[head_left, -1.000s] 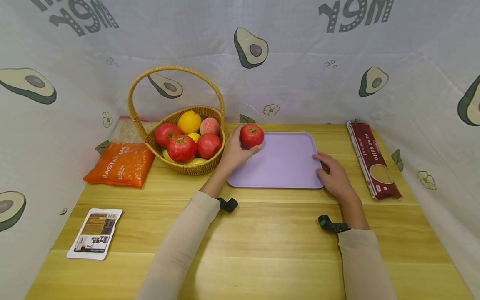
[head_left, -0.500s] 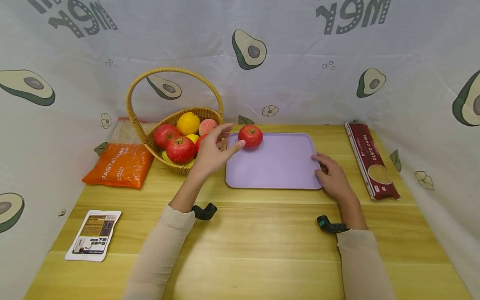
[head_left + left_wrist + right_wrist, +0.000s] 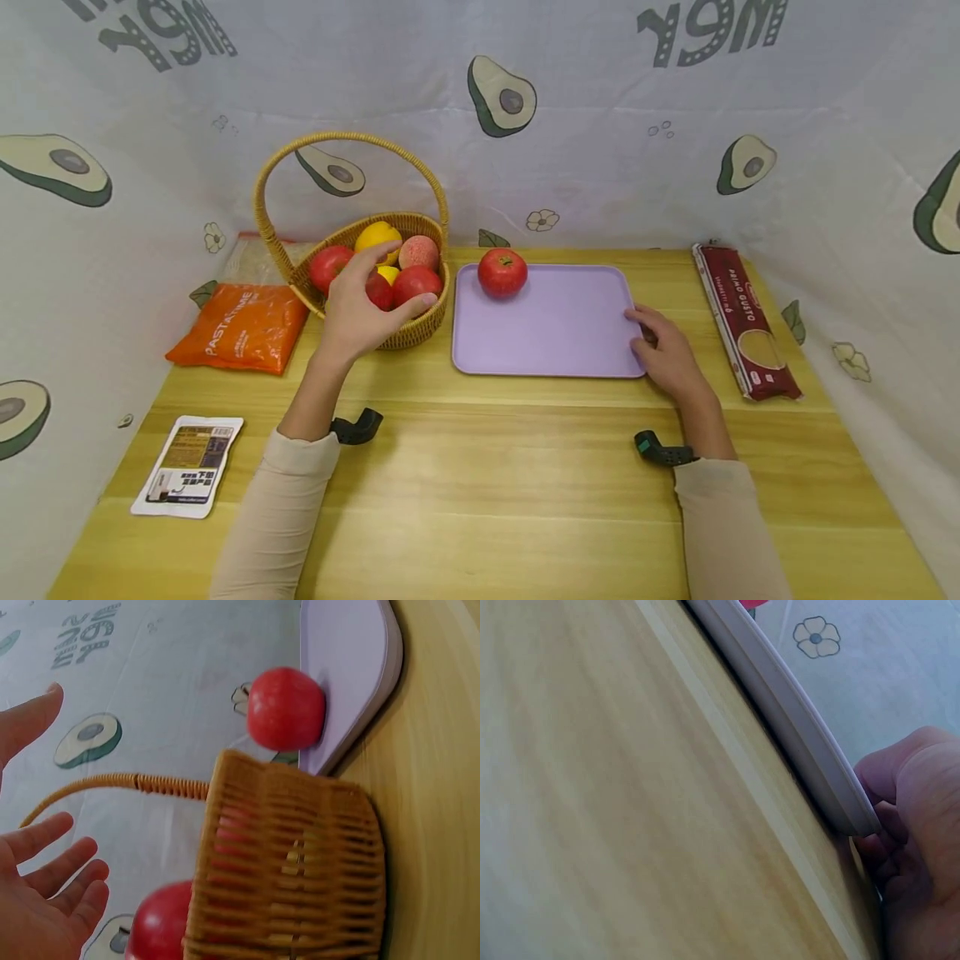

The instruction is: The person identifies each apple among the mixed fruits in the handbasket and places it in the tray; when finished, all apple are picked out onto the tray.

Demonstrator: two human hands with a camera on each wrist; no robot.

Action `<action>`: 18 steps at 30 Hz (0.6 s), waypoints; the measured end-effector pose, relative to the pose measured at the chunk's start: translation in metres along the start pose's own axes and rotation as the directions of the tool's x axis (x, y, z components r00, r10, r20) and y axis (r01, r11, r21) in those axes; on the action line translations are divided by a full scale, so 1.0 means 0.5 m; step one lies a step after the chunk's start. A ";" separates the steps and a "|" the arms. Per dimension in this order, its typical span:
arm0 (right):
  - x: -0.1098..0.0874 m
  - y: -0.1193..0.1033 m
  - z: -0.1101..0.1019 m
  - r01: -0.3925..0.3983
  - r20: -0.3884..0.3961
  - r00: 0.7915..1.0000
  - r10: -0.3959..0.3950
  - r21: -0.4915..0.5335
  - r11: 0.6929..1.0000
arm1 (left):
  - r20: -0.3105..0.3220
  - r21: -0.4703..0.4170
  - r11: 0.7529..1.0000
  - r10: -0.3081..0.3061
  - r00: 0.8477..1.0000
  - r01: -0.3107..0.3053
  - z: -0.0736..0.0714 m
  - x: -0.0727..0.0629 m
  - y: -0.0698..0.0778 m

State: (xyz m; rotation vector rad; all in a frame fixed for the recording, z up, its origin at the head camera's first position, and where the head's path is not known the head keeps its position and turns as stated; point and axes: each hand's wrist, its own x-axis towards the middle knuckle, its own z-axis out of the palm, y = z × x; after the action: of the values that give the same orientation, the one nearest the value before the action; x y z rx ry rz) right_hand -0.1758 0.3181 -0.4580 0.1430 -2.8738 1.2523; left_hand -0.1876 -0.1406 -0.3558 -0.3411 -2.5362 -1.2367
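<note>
1 red apple (image 3: 502, 273) lies on the tray (image 3: 555, 333), whose edge the right hand (image 3: 667, 350) grips. The left hand (image 3: 351, 315), fingers spread, holds nothing near the basket (image 3: 414, 336). We judge it a reach for fruit (image 3: 418, 282), calling next for careful grasping.

Tray (image 3: 555, 329) plain lilac | apple (image 3: 502, 273) red, yellowish flecks | wicker basket (image 3: 408, 335) golden tan, woven | peach (image 3: 419, 252) mottled pink | pouch (image 3: 236, 342) orange, white lettering | spaghetti packet (image 3: 738, 304) maroon | desk (image 3: 517, 483) yellow-brown, streaked grain | cloth (image 3: 585, 167) grey-white, green-edged avocado print | sleeves (image 3: 273, 508) beige
</note>
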 end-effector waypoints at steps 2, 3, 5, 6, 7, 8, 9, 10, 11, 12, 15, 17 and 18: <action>0.001 0.000 0.001 -0.002 -0.001 1.000 0.002 0.001 1.000 | -0.023 0.015 1.000 -0.008 1.000 0.008 -0.014 -0.002 -0.008; 0.001 0.001 0.002 -0.003 0.001 1.000 0.003 0.002 1.000 | -0.032 0.021 1.000 -0.019 0.999 0.020 -0.020 -0.003 -0.012; 0.002 0.002 0.002 -0.003 -0.002 1.000 0.003 -0.002 1.000 | -0.043 0.033 0.999 -0.040 0.998 0.041 -0.030 -0.002 -0.020; 0.002 0.002 0.002 -0.001 -0.003 1.000 0.001 -0.007 1.000 | -0.042 0.046 0.997 -0.055 0.998 0.057 -0.034 -0.002 -0.025; 0.003 0.003 0.002 0.001 -0.003 1.000 -0.002 -0.009 1.000 | -0.039 0.063 0.995 -0.071 0.997 0.073 -0.038 -0.002 -0.030; 0.003 0.003 0.001 0.001 -0.004 1.000 -0.001 -0.011 1.000 | -0.036 0.079 0.993 -0.086 0.996 0.089 -0.042 -0.003 -0.035; 0.003 0.003 0.001 0.001 -0.004 1.000 -0.001 -0.013 1.000 | -0.029 0.093 0.990 -0.101 0.994 0.104 -0.045 -0.002 -0.038; 0.004 0.003 0.001 0.001 -0.004 1.000 -0.001 -0.016 1.000 | -0.022 0.106 0.988 -0.114 0.993 0.116 -0.048 -0.002 -0.042; 0.004 0.004 0.000 0.001 -0.004 1.000 -0.001 -0.016 1.000 | -0.013 0.121 0.984 -0.128 0.992 0.129 -0.051 -0.001 -0.044; 0.004 0.004 0.000 -0.002 -0.004 1.000 0.002 -0.015 1.000 | -0.004 0.131 0.982 -0.140 0.990 0.139 -0.053 -0.001 -0.046; 0.003 0.008 0.001 -0.006 -0.003 1.000 0.006 -0.011 1.000 | 0.019 0.153 0.975 -0.165 0.986 0.161 -0.059 0.001 -0.049; 0.003 0.009 0.001 -0.007 -0.004 1.000 0.007 -0.008 1.000 | 0.035 0.166 0.971 -0.182 0.983 0.174 -0.062 0.000 -0.051; 0.003 0.009 0.001 -0.008 -0.004 1.000 0.008 -0.008 1.000 | 0.043 0.173 0.969 -0.187 0.981 0.177 -0.063 0.000 -0.052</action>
State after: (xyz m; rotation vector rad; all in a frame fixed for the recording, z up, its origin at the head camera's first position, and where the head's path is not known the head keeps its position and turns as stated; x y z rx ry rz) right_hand -0.1778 0.3206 -0.4617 0.1286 -2.8791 1.2403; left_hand -0.1915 -0.1813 -0.3564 -0.1088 -2.7516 -1.0765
